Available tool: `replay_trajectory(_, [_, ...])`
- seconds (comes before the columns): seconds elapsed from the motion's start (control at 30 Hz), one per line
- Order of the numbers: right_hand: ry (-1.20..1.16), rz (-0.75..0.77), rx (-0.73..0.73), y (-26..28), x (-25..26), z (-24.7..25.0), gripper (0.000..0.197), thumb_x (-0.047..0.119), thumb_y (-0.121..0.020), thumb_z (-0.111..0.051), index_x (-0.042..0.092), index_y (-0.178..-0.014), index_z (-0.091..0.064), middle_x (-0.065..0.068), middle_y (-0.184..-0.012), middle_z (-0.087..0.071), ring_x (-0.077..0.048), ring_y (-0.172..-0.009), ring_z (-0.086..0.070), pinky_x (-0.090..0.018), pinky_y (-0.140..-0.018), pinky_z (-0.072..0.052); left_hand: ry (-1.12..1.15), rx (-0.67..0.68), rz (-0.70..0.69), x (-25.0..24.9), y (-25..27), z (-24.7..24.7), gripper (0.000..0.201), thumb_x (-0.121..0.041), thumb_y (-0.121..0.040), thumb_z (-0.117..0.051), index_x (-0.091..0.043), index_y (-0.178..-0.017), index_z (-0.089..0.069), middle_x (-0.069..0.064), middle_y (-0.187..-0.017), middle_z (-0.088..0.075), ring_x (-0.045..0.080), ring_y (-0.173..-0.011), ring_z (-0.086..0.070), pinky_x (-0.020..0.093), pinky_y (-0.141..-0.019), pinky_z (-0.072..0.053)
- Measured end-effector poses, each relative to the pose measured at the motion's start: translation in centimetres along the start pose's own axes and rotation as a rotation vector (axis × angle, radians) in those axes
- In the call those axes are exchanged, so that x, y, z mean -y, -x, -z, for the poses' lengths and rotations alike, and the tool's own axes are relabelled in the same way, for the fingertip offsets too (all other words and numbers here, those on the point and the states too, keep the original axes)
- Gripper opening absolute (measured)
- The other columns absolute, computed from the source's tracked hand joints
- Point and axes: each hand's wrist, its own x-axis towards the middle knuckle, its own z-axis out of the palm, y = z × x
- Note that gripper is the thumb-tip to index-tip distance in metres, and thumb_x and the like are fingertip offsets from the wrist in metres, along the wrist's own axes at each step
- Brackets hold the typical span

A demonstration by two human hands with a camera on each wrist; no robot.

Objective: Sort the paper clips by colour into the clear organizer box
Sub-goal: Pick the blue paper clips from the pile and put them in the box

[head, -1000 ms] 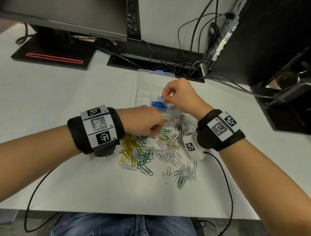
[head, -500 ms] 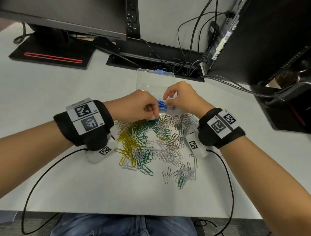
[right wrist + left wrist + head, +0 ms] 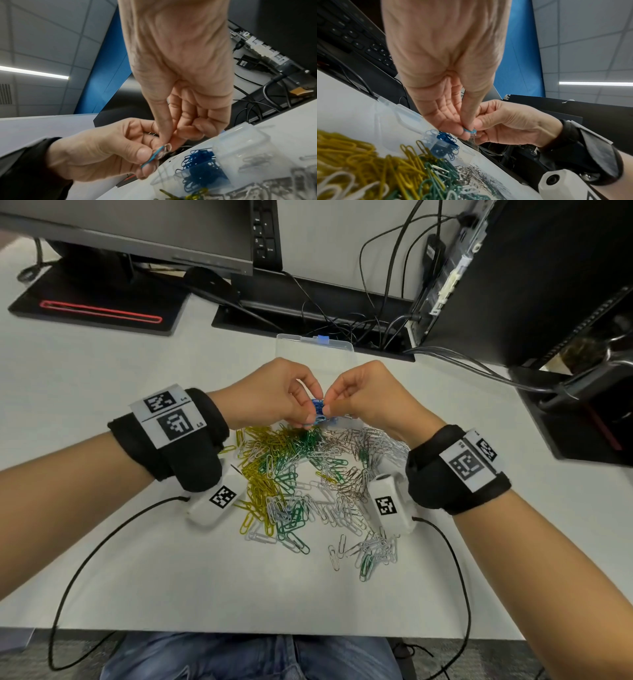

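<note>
Only blues are in the organizer box (image 3: 301,350); both hands (image 3: 274,398) (image 3: 370,402) pinch linked blue and silver clips (image 3: 158,152) above it, big mixed pile (image 3: 308,474) left.

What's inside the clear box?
Blue paper clips fill one compartment of the clear organizer box. Silver ones seem to lie in the next. From the head view the hands hide most of the box.

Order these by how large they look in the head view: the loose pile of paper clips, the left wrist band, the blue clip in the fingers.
1. Loose pile of paper clips
2. Left wrist band; nearness to the camera may enlarge it
3. Blue clip
</note>
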Motion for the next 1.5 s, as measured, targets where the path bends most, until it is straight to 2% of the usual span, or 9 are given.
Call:
replay_trajectory(0.3, [0.025, -0.025, 0.069, 1.3, 0.0, 0.4, 0.011, 0.009, -0.071, -0.081, 0.006, -0.079, -0.074, -0.006, -0.063, -0.065, -0.008, -0.051, -0.049, -0.015, -0.049, -0.038, -0.053, 0.002, 0.041, -0.1, 0.6, 0.2, 0.036, 0.011, -0.07, -0.075, -0.009, -0.098, -0.063, 0.016, -0.085, -0.069, 0.018, -0.066, -0.068, 0.024, -0.062, -0.056])
replay_trajectory(0.47, [0.043, -0.009, 0.101, 1.7, 0.4, -0.5, 0.005, 0.003, -0.073, -0.077, 0.004, -0.077, -0.074, 0.001, -0.056, -0.062, -0.001, -0.045, -0.048, -0.011, -0.049, -0.039, -0.093, -0.03, 0.01, -0.2, 0.6, -0.3, 0.041, 0.007, -0.067, -0.078, -0.009, -0.102, -0.063, 0.009, -0.087, -0.069, 0.019, -0.069, -0.067, 0.033, -0.069, -0.057])
replay_trajectory(0.53, [0.069, -0.005, 0.077, 1.5, 0.4, -0.2, 0.004, 0.001, -0.074, -0.075, 0.003, -0.077, -0.074, -0.003, -0.058, -0.063, -0.009, -0.048, -0.048, -0.017, -0.049, -0.039, -0.136, -0.053, 0.015, -0.3, 0.7, -0.1, 0.041, 0.004, -0.068, -0.079, -0.01, -0.103, -0.063, 0.007, -0.088, -0.069, 0.019, -0.071, -0.067, 0.033, -0.07, -0.056])
replay_trajectory(0.8, [0.319, 0.095, -0.104, -1.1, 0.0, -0.1, 0.009, -0.001, -0.08, -0.068, 0.005, -0.084, -0.073, 0.006, -0.065, -0.058, 0.003, -0.057, -0.05, -0.001, -0.051, -0.037, -0.668, -0.136, 0.012, 0.5, 1.4, 2.1, 0.027, -0.018, -0.071, -0.081, -0.016, -0.092, -0.063, -0.003, -0.082, -0.064, 0.012, -0.072, -0.058, 0.026, -0.065, -0.045])
replay_trajectory(0.93, [0.444, 0.111, -0.095, -1.2, -0.3, -0.2, 0.013, 0.007, -0.08, -0.071, 0.009, -0.094, -0.072, -0.001, -0.086, -0.061, 0.001, -0.062, -0.044, -0.01, -0.053, -0.033, -0.836, -0.107, 0.061, 1.1, 2.0, 2.5, 0.038, -0.031, -0.073, -0.079, -0.017, -0.103, -0.06, 0.0, -0.098, -0.061, 0.016, -0.082, -0.054, 0.029, -0.068, -0.041])
replay_trajectory(1.07, [0.482, 0.021, -0.112, 0.5, -1.1, 2.2, 0.018, 0.005, -0.079, -0.072, 0.015, -0.093, -0.068, -0.001, -0.087, -0.059, -0.004, -0.065, -0.048, -0.014, -0.054, -0.034, -0.97, -0.055, 0.144, 1.7, 2.5, 2.9, 0.052, -0.04, -0.076, -0.075, -0.017, -0.117, -0.053, 0.004, -0.108, -0.052, 0.017, -0.091, -0.044, 0.029, -0.072, -0.033])
replay_trajectory(1.2, [0.651, -0.127, 0.039, 2.5, -2.0, 2.9, 0.028, 0.004, -0.077, -0.071, 0.013, -0.104, -0.066, -0.003, -0.1, -0.057, -0.017, -0.08, -0.052, -0.021, -0.06, -0.039, -0.973, -0.047, -0.072, 0.7, 2.7, 1.9, 0.036, -0.035, -0.082, -0.069, -0.018, -0.113, -0.06, 0.0, -0.105, -0.051, 0.017, -0.093, -0.049, 0.029, -0.074, -0.037])
replay_trajectory(1.33, [0.741, -0.187, 0.193, 3.7, -2.4, 2.5, 0.048, 0.01, -0.08, -0.07, 0.016, -0.126, -0.056, -0.005, -0.123, -0.05, -0.023, -0.107, -0.053, -0.028, -0.079, -0.043, -0.936, 0.213, -0.236, -0.5, 2.3, -0.9, 0.045, -0.032, -0.09, -0.06, -0.022, -0.132, -0.05, -0.001, -0.126, -0.05, 0.017, -0.114, -0.048, 0.034, -0.097, -0.04])
replay_trajectory(1.5, [0.729, -0.144, 0.156, 4.5, -3.0, 3.2, 0.047, 0.007, -0.082, -0.068, 0.018, -0.126, -0.055, -0.008, -0.123, -0.051, -0.022, -0.107, -0.05, -0.027, -0.081, -0.039, -0.975, 0.278, -0.284, -0.5, 1.7, -2.0, 0.046, -0.03, -0.093, -0.056, -0.021, -0.137, -0.046, -0.001, -0.133, -0.047, 0.017, -0.124, -0.042, 0.035, -0.102, -0.038])
